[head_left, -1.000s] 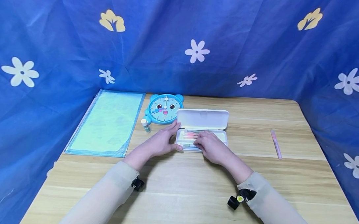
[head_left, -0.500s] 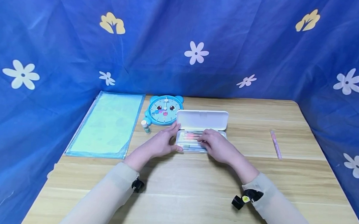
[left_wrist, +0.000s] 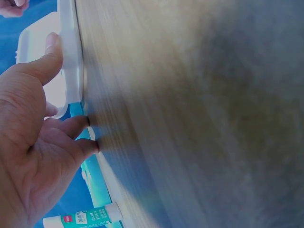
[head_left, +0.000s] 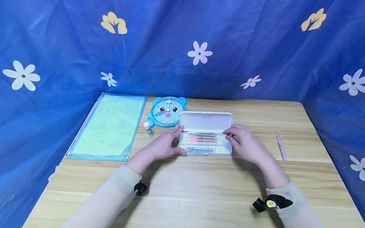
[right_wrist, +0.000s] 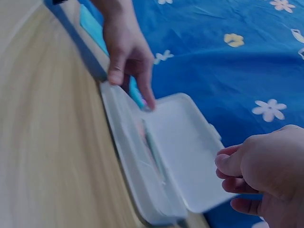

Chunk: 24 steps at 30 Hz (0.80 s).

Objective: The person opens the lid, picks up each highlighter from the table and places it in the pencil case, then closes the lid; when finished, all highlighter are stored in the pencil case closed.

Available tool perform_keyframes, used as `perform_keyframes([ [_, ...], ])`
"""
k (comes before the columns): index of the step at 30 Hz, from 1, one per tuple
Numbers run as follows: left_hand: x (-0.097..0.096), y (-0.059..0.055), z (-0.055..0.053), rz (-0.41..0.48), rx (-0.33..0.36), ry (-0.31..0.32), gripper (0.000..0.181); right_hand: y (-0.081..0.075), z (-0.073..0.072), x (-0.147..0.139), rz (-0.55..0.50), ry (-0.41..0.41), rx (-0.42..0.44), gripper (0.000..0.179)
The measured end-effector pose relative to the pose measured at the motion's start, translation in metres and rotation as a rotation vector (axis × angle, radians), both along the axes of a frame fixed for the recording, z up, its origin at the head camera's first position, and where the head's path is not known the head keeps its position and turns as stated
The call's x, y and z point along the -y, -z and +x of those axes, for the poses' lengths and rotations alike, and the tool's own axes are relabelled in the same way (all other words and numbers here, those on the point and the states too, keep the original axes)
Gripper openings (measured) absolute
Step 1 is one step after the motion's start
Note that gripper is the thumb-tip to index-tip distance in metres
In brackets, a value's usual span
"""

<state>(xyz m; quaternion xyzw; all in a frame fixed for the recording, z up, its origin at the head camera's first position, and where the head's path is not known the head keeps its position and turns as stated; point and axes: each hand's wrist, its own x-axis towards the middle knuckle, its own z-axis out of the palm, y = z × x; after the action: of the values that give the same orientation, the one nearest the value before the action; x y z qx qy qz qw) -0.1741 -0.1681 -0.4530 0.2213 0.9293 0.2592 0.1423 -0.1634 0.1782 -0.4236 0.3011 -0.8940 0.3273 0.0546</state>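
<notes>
A white pencil case [head_left: 224,150] lies on the table with its lid [head_left: 205,121] raised at the back. Several pens [head_left: 203,139] in pink, orange and green lie in its rear compartment, and slim bluish-green pens [head_left: 200,150] lie in the front one. My left hand [head_left: 166,145] holds the case's left end, thumb at the front corner and fingers at the back. By the right end, my right hand [head_left: 245,143] hovers beside the lid's lower corner. In the right wrist view its fingers are loosely bent, with nothing visible between them.
Behind the left hand stand a blue toy clock [head_left: 168,118] and a glue stick [head_left: 148,129]. A light-green mesh folder [head_left: 106,124] lies at the left. Right of the case is a pink-purple pen [head_left: 281,147]. Blue flowered cloth [head_left: 226,68] surrounds the table.
My right hand has come out of the case and moved right, to beside its right end. The pens inside now show. My left hand stays at the left end.
</notes>
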Motion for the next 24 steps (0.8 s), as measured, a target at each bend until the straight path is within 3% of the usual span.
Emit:
perform_keyframes([
  [11, 0.001, 0.001, 0.000, 0.009, -0.006, 0.007, 0.110, -0.010, 0.001, -0.051, -0.011, 0.162, -0.032, 0.017],
  [24, 0.000, 0.003, 0.000, 0.016, -0.011, 0.008, 0.110, 0.000, -0.001, -0.109, -0.065, 0.341, 0.061, 0.024],
])
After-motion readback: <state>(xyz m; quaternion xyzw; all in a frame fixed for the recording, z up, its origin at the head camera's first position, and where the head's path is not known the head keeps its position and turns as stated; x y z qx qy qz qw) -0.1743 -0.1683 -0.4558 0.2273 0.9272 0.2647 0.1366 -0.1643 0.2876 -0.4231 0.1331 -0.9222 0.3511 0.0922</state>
